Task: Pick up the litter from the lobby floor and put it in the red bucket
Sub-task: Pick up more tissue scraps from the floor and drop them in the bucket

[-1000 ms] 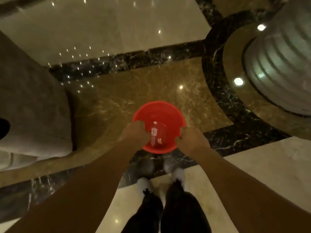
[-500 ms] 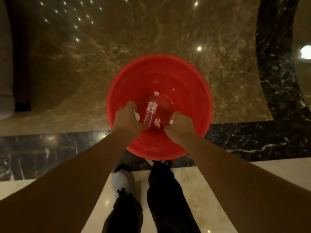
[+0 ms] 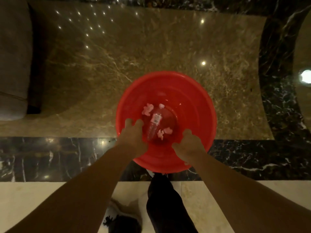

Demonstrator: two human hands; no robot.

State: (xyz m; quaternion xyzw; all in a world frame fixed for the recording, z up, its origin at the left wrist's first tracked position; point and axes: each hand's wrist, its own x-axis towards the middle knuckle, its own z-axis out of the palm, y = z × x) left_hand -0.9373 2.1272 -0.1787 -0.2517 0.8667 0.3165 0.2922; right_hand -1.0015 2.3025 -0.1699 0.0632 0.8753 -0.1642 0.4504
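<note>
Letting go low over the red bucket [image 3: 165, 91] at lower centre looks the sound way to drop litter; inside lie a clear ribbed bottle [image 3: 154, 122] and crumpled paper scraps [image 3: 147, 109]. Both the left hand [image 3: 133, 137] and right hand [image 3: 189, 145] hover above its near rim, each grip loosely spread and empty. Smooth plastic sits on glossy veined marble floor [image 3: 151, 47].

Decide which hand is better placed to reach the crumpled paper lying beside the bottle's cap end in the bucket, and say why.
Left. The left hand hovers over the red bucket with fingers spread, on the same side as that crumpled paper. The right hand sits across the bottle, farther from it.
</note>
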